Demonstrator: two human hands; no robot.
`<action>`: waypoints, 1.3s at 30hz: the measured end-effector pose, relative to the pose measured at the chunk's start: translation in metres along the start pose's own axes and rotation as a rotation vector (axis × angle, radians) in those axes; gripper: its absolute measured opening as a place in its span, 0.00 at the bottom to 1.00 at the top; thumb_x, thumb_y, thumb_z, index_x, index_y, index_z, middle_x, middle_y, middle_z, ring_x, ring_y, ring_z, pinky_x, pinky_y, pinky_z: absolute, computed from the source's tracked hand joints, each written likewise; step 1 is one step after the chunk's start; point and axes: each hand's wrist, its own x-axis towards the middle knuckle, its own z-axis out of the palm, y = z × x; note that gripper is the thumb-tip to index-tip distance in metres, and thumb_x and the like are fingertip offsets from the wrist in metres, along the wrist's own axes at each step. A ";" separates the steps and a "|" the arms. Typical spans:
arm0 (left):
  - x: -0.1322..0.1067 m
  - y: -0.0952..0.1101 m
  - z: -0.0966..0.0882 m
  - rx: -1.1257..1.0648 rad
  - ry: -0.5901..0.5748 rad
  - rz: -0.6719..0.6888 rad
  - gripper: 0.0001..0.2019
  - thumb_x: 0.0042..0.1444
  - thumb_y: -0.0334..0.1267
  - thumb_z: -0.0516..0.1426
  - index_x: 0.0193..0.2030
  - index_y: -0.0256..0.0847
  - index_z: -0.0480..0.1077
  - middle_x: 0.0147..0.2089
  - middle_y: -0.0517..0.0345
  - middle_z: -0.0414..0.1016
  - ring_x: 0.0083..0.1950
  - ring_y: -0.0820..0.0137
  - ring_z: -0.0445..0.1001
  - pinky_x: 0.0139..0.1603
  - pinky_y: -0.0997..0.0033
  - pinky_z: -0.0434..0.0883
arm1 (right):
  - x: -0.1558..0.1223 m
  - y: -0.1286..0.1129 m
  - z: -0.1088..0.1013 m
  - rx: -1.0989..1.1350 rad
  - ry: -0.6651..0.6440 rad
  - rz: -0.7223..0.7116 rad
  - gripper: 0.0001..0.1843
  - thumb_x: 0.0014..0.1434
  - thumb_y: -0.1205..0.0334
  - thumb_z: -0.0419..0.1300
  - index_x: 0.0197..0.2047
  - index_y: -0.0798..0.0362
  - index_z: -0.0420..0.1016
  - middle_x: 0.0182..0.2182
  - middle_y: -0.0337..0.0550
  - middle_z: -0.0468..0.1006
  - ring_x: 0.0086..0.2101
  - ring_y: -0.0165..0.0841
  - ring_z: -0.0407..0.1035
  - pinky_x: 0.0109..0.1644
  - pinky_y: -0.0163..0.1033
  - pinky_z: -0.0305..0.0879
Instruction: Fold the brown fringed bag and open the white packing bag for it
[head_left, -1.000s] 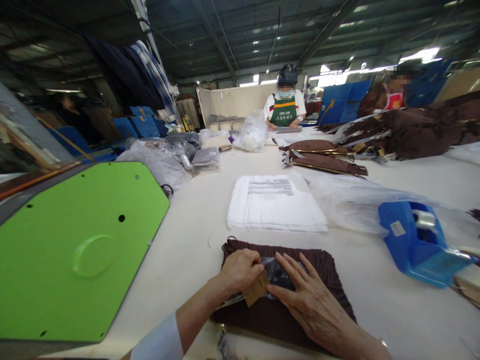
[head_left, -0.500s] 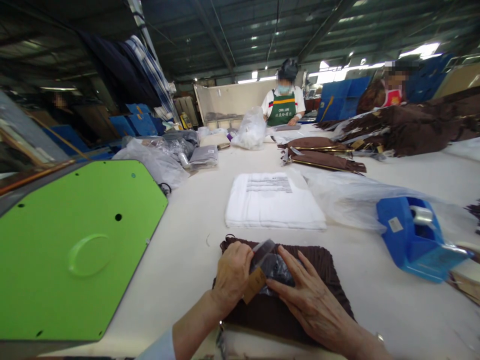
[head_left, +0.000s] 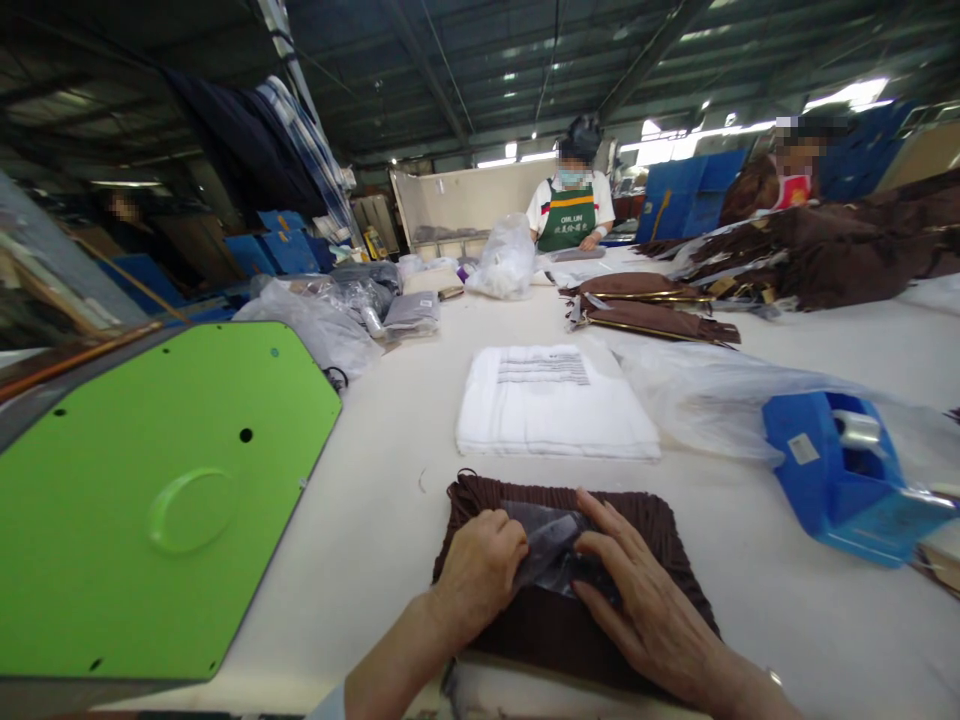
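On the white table in front of me lies a folded dark brown fabric piece with a fringed or corded border. A small clear plastic bag with something dark inside rests on top of it. My left hand is closed on the near left side of this plastic bag, its fingertips partly hidden. Over the bag's right side is my right hand, its fingers apart and bent a little, the tips touching the plastic and the brown fabric. The brown tag is out of sight.
A folded white cloth with printed lines lies just beyond. At right stands a blue tape dispenser beside a sheet of clear plastic. A large green board takes up the left. Farther off, a person in a green apron stands at the table.
The brown tag seen by my left hand is now hidden. My left fingers have curled in and the plastic lies flatter. My right fingers have bent more.
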 end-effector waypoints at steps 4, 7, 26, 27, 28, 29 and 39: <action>-0.001 -0.002 0.000 0.020 0.078 0.014 0.10 0.59 0.32 0.47 0.31 0.39 0.68 0.33 0.54 0.71 0.37 0.66 0.69 0.38 0.66 0.67 | -0.001 0.001 -0.017 0.115 0.118 0.097 0.10 0.60 0.63 0.50 0.46 0.50 0.61 0.62 0.53 0.55 0.60 0.39 0.53 0.58 0.49 0.62; -0.001 -0.026 -0.020 -0.055 0.273 -0.025 0.11 0.60 0.37 0.46 0.32 0.41 0.68 0.33 0.56 0.71 0.37 0.68 0.70 0.40 0.67 0.68 | 0.000 0.016 -0.035 0.102 0.284 0.204 0.11 0.61 0.59 0.50 0.47 0.47 0.64 0.55 0.48 0.66 0.55 0.38 0.62 0.55 0.45 0.65; 0.140 -0.112 0.023 0.031 0.057 0.116 0.20 0.54 0.38 0.58 0.54 0.40 0.66 0.58 0.43 0.66 0.61 0.58 0.62 0.59 0.54 0.62 | 0.078 0.177 0.031 -0.134 -0.039 0.107 0.16 0.62 0.55 0.52 0.49 0.49 0.72 0.51 0.46 0.73 0.53 0.39 0.64 0.55 0.51 0.64; 0.137 -0.113 0.025 0.025 0.058 0.110 0.18 0.56 0.37 0.56 0.53 0.40 0.67 0.58 0.44 0.67 0.60 0.59 0.63 0.59 0.55 0.63 | 0.076 0.178 0.031 -0.121 -0.035 0.106 0.16 0.63 0.56 0.50 0.48 0.50 0.73 0.50 0.45 0.74 0.52 0.38 0.65 0.55 0.50 0.64; 0.136 -0.114 0.026 0.020 0.060 0.100 0.16 0.57 0.36 0.55 0.52 0.40 0.68 0.57 0.44 0.68 0.59 0.60 0.64 0.59 0.56 0.63 | 0.075 0.177 0.031 -0.105 -0.031 0.106 0.15 0.63 0.58 0.49 0.47 0.51 0.74 0.48 0.45 0.75 0.51 0.37 0.66 0.54 0.49 0.65; 0.135 -0.113 0.025 0.015 0.058 0.090 0.14 0.58 0.34 0.53 0.50 0.41 0.69 0.56 0.46 0.68 0.59 0.61 0.65 0.58 0.56 0.63 | 0.075 0.176 0.031 -0.089 -0.026 0.107 0.15 0.64 0.59 0.48 0.45 0.52 0.74 0.47 0.45 0.76 0.50 0.37 0.67 0.53 0.48 0.66; 0.172 -0.093 -0.007 -0.135 -0.089 -0.159 0.08 0.46 0.28 0.56 0.19 0.39 0.67 0.23 0.62 0.69 0.31 0.70 0.68 0.33 0.72 0.61 | 0.103 0.167 0.015 0.142 -0.074 0.371 0.08 0.54 0.65 0.54 0.26 0.52 0.71 0.25 0.42 0.75 0.30 0.33 0.69 0.36 0.38 0.64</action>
